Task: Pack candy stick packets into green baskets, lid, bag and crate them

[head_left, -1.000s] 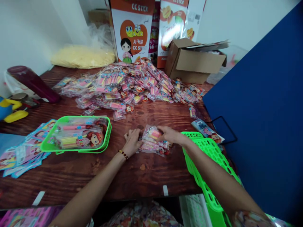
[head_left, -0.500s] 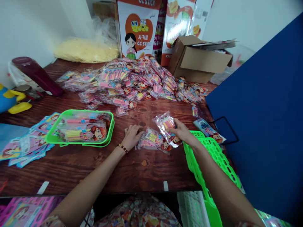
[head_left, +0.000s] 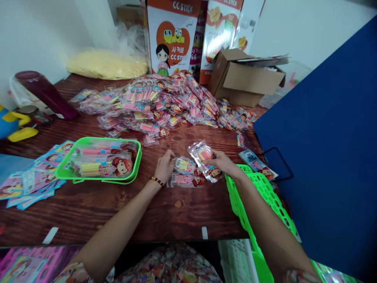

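My right hand (head_left: 221, 162) grips a clear candy packet (head_left: 202, 154) with pink and yellow sticks, lifted just above the wooden table (head_left: 123, 204). My left hand (head_left: 165, 165) pinches the left edge of a second packet (head_left: 185, 165) that lies on a small stack of packets (head_left: 184, 179) on the table. The two hands are close together near the table's middle front. A bead bracelet sits on my left wrist.
A big heap of packets (head_left: 165, 103) covers the back of the table. A green tray (head_left: 100, 160) with packets stands left, printed cards (head_left: 32, 177) beside it. A green basket (head_left: 259, 196) sits at right, a cardboard box (head_left: 247, 76) and CC Stick cartons (head_left: 172, 37) behind.
My right hand has lifted one packet off the small stack and holds it raised. My left hand has gone from resting flat beside the stack to pinching the top packet.
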Tool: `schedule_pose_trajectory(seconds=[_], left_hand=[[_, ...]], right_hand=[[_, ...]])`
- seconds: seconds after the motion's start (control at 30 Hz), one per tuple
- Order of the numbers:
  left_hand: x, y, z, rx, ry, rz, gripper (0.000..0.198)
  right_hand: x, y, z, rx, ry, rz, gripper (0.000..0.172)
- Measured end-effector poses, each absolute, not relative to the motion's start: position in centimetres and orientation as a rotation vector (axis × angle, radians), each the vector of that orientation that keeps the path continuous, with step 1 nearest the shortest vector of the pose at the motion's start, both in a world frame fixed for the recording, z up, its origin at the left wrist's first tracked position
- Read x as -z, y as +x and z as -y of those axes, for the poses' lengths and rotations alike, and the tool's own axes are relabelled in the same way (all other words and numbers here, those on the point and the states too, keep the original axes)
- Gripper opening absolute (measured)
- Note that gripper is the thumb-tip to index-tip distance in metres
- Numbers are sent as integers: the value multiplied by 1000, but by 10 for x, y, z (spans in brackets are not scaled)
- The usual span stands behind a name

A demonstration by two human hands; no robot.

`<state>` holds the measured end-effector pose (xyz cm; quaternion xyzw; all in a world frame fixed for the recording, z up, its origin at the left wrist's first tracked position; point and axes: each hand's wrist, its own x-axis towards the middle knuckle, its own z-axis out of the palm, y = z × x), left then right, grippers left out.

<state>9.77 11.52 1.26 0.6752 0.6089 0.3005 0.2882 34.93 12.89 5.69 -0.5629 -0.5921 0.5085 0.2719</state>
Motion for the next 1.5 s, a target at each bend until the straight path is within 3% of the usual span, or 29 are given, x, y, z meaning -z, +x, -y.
schedule_pose_trajectory(seconds=[0.23,0.43,0.6,0.77,0.93,1.07,1.2,1.33,1.5], left_hand=[[-24,88,-104,-1043,1764,-1550,11],[-28,94,-111,-1002,1707,-1441,12],[-23,82,-111,-866,1746,-1623,13],[-7,90,-110,-665,1852,-1757,22],[-1,94,-119,-597,1898,-1736,10],[-4,81,-116,-678,1889,-1646,17],[-4,61,-98,-802,1830,-1590,30],[-4,48,-77,-879,1790,-1604,29],[-8,45,-49,-875,1809,-1589,36]], right_hand=[[-69,336,-123,-1313,-1355,1850,40],[-67,297,-132,-1125,-1382,2190,26],[-80,312,-153,-1029,-1501,2232,45],[-67,289,-165,-1009,-1728,2650,36],[-53,272,-163,-898,-1777,2642,44],[-62,289,-161,-840,-1754,2574,40],[-79,308,-154,-948,-1670,2468,35],[-79,292,-130,-1222,-1520,2564,48],[-64,260,-102,-734,-1686,2875,52]])
